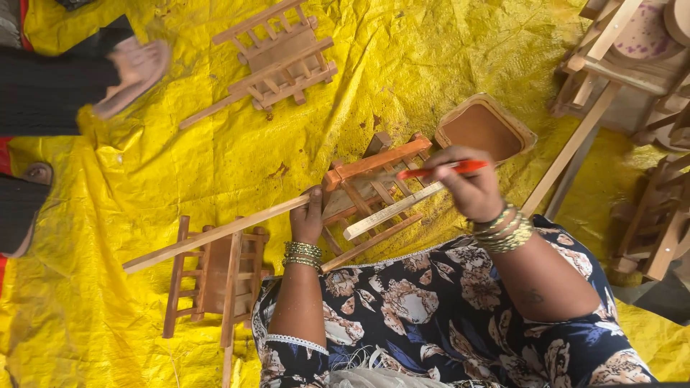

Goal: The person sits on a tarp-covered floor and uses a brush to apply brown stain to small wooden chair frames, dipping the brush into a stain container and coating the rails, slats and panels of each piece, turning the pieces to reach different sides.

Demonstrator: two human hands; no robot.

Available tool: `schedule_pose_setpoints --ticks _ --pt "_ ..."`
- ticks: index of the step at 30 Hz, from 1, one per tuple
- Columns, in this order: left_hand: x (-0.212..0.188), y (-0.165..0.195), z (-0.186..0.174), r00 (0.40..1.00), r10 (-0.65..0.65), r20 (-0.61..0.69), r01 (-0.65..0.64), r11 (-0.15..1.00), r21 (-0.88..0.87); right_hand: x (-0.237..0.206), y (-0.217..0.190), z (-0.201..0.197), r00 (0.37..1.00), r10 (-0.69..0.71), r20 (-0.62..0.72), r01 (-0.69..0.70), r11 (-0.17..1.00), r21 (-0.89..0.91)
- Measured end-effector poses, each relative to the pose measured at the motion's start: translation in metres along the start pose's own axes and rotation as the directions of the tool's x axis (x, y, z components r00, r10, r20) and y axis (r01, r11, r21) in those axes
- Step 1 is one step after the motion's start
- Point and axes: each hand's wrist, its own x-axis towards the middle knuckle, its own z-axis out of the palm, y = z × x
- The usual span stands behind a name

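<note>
Yellow tarpaulin (215, 165) covers the floor, littered with small wooden frames. At centre lies a wooden chair frame (374, 179) with an orange-stained rail. The left hand (307, 215) is closed on a long wooden strip (215, 233) that runs off toward 8 o'clock over another small frame (212, 276). The right hand (471, 187) pinches a red pencil (442, 169) above a pale slat (392, 210) lying across the chair frame. At 1 o'clock from that hand sits a brown seat panel (483, 129). At 10 o'clock, another person's foot (133, 72).
</note>
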Motion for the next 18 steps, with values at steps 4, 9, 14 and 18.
schedule_pose_setpoints --ticks 4,9,14,18 --pt "-0.002 0.004 -0.003 1.000 -0.003 0.002 0.003 0.999 0.036 -0.007 0.003 0.004 0.993 0.020 0.117 -0.029 0.996 0.080" --pt "-0.006 0.007 0.002 1.000 0.014 0.007 -0.014 1.000 0.024 -0.014 -0.001 -0.012 0.998 0.037 -0.059 -0.005 0.883 0.469" --pt "-0.008 0.010 0.003 0.999 0.044 0.013 -0.044 0.999 0.010 -0.009 -0.003 0.006 0.986 0.168 -0.006 -0.162 0.961 0.223" --pt "-0.009 0.011 0.004 0.999 0.034 0.010 -0.034 0.999 0.030 -0.012 -0.014 0.020 0.990 0.107 -0.095 -0.117 0.987 -0.107"
